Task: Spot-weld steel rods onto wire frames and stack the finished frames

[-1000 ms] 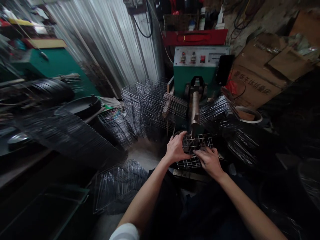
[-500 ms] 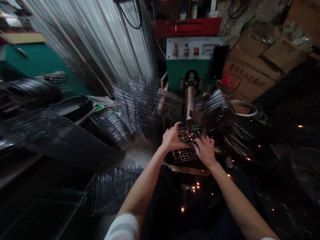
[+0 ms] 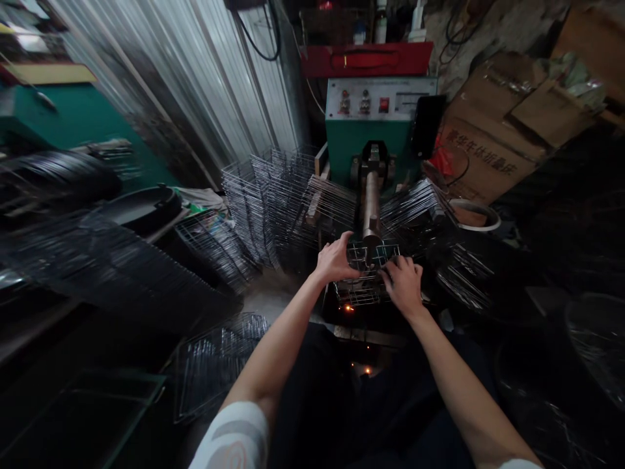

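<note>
With left hand [image 3: 336, 260] just right of centre, reaching up from the lower frame and spreading thumb and forefinger in a wide C at the left side of the wire rack [image 3: 359, 296]; grip there impossible to make out. With right hand [image 3: 404, 281] lower right of centre, curling fingers down onto the rack's right part, gripping it near the tip of the metal rod [image 3: 372, 208]. Compared with half a second ago, showing far fewer sparks [image 3: 347, 308], and with the rack slightly higher in the frame. Bounded left of centre by stacked wire panels [image 3: 258, 202], with grey floor [image 3: 273, 290] between; bounded at right by a wire bundle [image 3: 466, 277], near the right hand; below, with room down to the lap [image 3: 336, 410].
</note>
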`<state>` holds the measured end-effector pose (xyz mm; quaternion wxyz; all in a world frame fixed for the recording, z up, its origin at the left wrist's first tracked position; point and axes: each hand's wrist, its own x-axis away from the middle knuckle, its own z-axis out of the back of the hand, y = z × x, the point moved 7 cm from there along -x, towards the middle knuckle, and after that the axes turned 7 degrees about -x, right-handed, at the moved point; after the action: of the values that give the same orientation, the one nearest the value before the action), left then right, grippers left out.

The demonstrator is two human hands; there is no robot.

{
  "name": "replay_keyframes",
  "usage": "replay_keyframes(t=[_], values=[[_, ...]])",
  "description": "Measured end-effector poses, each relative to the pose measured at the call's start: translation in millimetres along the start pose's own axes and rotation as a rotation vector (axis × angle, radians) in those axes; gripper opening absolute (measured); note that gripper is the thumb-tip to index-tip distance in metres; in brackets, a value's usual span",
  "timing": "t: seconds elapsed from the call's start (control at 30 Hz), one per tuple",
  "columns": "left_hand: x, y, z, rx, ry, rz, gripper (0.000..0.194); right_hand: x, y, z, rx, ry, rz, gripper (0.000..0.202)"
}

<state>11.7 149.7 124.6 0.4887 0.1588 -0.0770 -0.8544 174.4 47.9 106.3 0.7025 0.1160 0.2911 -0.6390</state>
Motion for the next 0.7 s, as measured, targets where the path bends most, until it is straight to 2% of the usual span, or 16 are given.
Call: replay_keyframes(t=[0.23, 0.4, 0.53, 0.6, 0.7], values=[[-15.2, -8.6, -1.7, -0.014, -0.016, -0.001, 0.113, -13.3, 2.0, -5.1, 0.018, -0.021, 0.031, 0.016], [-15.8, -11.1, -7.3, 0.001, -0.011, -0.019, 0.112, -11.2, 4.8, -10.9, -0.046, -0.033, 0.014, 0.019], [-15.7, -14.8, -7.1, 0.018, -0.032, -0.077, 0.119, -21.1, 26.6, -8.3, -0.208, 0.005, -0.012, 0.023], [-23.0, -21.6, -3.2, 0.017, -0.058, -0.089, 0.108, -39.4, 48.3, -5.5, -0.327, 0.033, -0.036, 0.026], [-45.8, -38.1, 5.3, -0.062, -0.108, -0.036, 0.058, -79.8, 86.4, -15.7, -0.439, -0.082, -0.112, 0.031]])
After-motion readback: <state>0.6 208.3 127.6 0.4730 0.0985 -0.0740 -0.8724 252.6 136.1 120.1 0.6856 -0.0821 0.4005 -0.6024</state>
